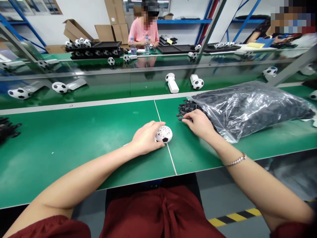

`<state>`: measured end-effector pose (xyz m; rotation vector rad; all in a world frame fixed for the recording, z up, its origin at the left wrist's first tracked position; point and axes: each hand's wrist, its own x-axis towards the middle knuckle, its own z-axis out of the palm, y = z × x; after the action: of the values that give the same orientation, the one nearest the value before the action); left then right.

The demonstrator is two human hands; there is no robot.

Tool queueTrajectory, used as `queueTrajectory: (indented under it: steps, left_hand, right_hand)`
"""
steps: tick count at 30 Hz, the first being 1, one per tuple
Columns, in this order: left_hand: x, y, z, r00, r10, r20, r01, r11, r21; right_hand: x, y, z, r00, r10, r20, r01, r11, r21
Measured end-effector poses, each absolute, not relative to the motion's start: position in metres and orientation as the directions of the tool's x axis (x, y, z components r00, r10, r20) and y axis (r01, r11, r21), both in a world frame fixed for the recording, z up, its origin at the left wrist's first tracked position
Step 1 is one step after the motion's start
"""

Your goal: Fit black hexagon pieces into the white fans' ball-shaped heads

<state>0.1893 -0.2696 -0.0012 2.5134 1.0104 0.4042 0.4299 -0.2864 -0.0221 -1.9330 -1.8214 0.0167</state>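
Observation:
My left hand [148, 138] is wrapped round a small handheld fan with a football-patterned head [164, 134]. The white grille faces up, and the hand covers most of the handle. To the right, my right hand [199, 124] reaches into a pile of thin black straps [186, 108] with thumb and forefinger pinched at the near side. The fingertips seem to close on a strap, though the pile partly blends with it. These straps spill from the mouth of a large clear plastic bag [252, 107] filled with more black pieces.
A green bench [74, 138] lies under both hands. Beyond its pale edge, a conveyor belt [111, 86] carries several football fans [59, 87]. More black straps [8, 130] lie at far left. Black trays [95, 49], bottles [147, 46] and co-workers [141, 31] are across the line.

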Motion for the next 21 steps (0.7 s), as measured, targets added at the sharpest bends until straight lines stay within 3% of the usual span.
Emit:
queueTrajectory:
  steps: [2, 4, 8, 13, 16, 21]
  left_hand:
    - [0.188, -0.267, -0.001, 0.708, 0.697, 0.115, 0.59, -0.673, 0.446]
    - [0.184, -0.262, 0.001, 0.73, 0.673, 0.12, 0.578, -0.701, 0.418]
    - [0.174, -0.253, 0.007, 0.815, 0.57, 0.105, 0.508, -0.789, 0.345]
    - [0.167, -0.25, 0.008, 0.835, 0.544, 0.08, 0.482, -0.794, 0.371]
    - [0.166, -0.25, 0.006, 0.835, 0.541, 0.096, 0.477, -0.8, 0.363]
    - [0.165, -0.25, 0.005, 0.849, 0.518, 0.102, 0.455, -0.816, 0.357]
  right_hand:
    - [0.442, -0.279, -0.024, 0.161, 0.95, 0.268, 0.969, -0.1, -0.227]
    - [0.448, -0.275, -0.026, 0.171, 0.958, 0.232, 0.973, -0.127, -0.191]
    - [0.45, -0.273, -0.028, 0.084, 0.971, 0.223, 0.972, -0.03, -0.233]
    - [0.444, -0.276, -0.023, 0.023, 0.972, 0.235, 0.965, 0.04, -0.259]
    - [0.437, -0.282, -0.018, -0.013, 0.964, 0.267, 0.943, 0.1, -0.318]
    - [0.423, -0.298, -0.013, 0.027, 0.958, 0.285, 0.847, 0.13, -0.516]
